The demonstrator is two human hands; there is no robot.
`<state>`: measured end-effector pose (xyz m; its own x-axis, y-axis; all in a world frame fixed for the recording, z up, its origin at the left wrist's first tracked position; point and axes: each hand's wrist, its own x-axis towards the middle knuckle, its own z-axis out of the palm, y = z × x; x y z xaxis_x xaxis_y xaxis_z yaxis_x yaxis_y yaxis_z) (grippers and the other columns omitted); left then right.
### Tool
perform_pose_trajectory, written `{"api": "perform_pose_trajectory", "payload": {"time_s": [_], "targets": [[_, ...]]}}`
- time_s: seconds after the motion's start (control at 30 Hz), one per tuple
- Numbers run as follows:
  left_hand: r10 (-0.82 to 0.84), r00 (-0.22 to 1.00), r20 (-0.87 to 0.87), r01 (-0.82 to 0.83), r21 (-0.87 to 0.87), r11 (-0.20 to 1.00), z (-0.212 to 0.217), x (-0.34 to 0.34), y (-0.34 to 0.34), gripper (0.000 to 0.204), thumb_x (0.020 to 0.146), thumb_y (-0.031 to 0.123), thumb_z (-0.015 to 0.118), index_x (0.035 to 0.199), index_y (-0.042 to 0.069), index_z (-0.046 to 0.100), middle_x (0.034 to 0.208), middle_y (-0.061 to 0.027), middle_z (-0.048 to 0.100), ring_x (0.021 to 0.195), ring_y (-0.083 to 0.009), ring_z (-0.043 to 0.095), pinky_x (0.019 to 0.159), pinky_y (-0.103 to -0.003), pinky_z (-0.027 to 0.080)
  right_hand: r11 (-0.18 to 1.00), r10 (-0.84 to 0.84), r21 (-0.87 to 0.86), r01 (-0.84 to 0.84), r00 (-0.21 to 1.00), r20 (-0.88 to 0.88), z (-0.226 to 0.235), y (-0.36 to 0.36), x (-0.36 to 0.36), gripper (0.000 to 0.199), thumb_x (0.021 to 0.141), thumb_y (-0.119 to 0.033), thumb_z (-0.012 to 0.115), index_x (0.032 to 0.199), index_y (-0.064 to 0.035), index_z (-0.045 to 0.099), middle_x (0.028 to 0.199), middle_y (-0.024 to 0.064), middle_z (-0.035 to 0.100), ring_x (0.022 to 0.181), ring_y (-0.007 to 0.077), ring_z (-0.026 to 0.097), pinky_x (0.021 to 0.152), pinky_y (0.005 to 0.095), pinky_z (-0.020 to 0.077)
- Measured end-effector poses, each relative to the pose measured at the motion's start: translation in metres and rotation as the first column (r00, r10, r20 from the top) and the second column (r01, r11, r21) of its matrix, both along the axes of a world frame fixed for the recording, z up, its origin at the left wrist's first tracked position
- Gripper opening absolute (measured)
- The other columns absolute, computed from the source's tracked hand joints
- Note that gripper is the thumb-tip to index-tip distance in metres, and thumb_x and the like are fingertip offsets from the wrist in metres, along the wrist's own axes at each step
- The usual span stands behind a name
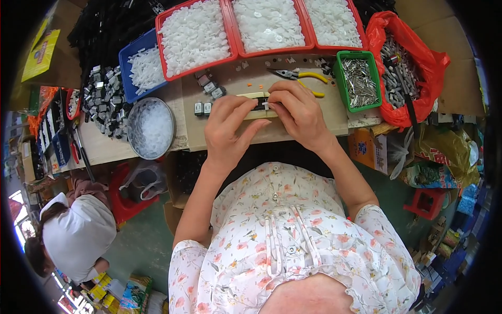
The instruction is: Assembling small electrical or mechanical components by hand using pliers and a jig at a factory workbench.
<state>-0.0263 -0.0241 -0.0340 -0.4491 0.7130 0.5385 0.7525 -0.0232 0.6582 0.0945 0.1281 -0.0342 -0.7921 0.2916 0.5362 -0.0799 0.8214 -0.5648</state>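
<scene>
A long cream-coloured holder [253, 95] lies on the work board in front of me, with a small black part [260, 103] set in its middle. My left hand [229, 127] grips the holder's left end, its fingers curled over the top and its thumb along the near side. Thumb and fingertips of my right hand [300, 113] pinch a small white piece [266, 105] at the black part. The right fingers hide the holder's right end. Just left of my left hand stand small grey-and-black blocks [203, 109], with several more blocks [209, 86] behind.
Pliers [298, 74] with yellow handles lie beyond my right hand. Red trays [234, 31] of white pieces line the back. At right are a green bin [340, 78] of metal pins and a red bag [384, 112]; at left, a metal bowl [134, 144] and blue tray [125, 78].
</scene>
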Motion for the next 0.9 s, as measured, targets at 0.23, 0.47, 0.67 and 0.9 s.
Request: {"api": "perform_pose_trajectory", "payload": {"time_s": [0.23, 0.47, 0.67, 0.9], "targets": [[-0.006, 0.979, -0.204, -0.009, -0.074, 0.997, -0.021, -0.001, -0.012, 0.035, 0.073, 0.011, 0.083, 0.104, 0.002, 0.069, 0.107, -0.0109, 0.065, 0.105, -0.0326, 0.06, 0.086, -0.043, 0.051, 0.998, 0.033, 0.045, -0.035, 0.998, 0.055, -0.012, -0.001, -0.01, 0.016, 0.082, 0.0, 0.07, 0.096, -0.0012, 0.062, 0.107, 0.0131, 0.063, 0.097, 0.0322, 0.063, 0.082, 0.0408, 0.0492], [-0.042, 0.968, -0.249, 0.019, -0.096, 0.995, -0.024, -0.002, -0.01, 0.039, 0.072, 0.011, 0.081, 0.108, 0.003, 0.069, 0.113, -0.011, 0.063, 0.11, -0.0314, 0.059, 0.09, -0.043, 0.048, 0.996, 0.032, 0.086, -0.039, 0.996, 0.083, -0.013, 0.0, -0.012, 0.018, 0.082, 0.002, 0.07, 0.098, -0.0006, 0.061, 0.109, 0.0132, 0.062, 0.098, 0.0325, 0.063, 0.083, 0.0406, 0.0494], [-0.074, 0.958, -0.277, 0.037, -0.137, 0.99, -0.024, -0.002, -0.01, 0.042, 0.072, 0.013, 0.081, 0.112, 0.003, 0.068, 0.116, -0.0112, 0.062, 0.113, -0.0314, 0.057, 0.092, -0.044, 0.047, 0.993, 0.053, 0.098, -0.063, 0.993, 0.102, -0.014, 0.003, -0.011, 0.017, 0.083, 0.002, 0.069, 0.098, -0.0004, 0.061, 0.112, 0.0142, 0.061, 0.1, 0.033, 0.063, 0.083, 0.0407, 0.0494], [-0.098, 0.946, -0.308, 0.046, -0.172, 0.984, -0.024, -0.002, -0.008, 0.044, 0.073, 0.013, 0.081, 0.113, 0.003, 0.067, 0.117, -0.0117, 0.061, 0.112, -0.0316, 0.056, 0.091, -0.044, 0.046, 0.995, 0.069, 0.062, -0.076, 0.992, 0.105, -0.014, 0.006, -0.011, 0.018, 0.083, 0.002, 0.069, 0.098, -0.0015, 0.061, 0.114, 0.015, 0.06, 0.1, 0.0343, 0.062, 0.084, 0.0413, 0.0494]]}}
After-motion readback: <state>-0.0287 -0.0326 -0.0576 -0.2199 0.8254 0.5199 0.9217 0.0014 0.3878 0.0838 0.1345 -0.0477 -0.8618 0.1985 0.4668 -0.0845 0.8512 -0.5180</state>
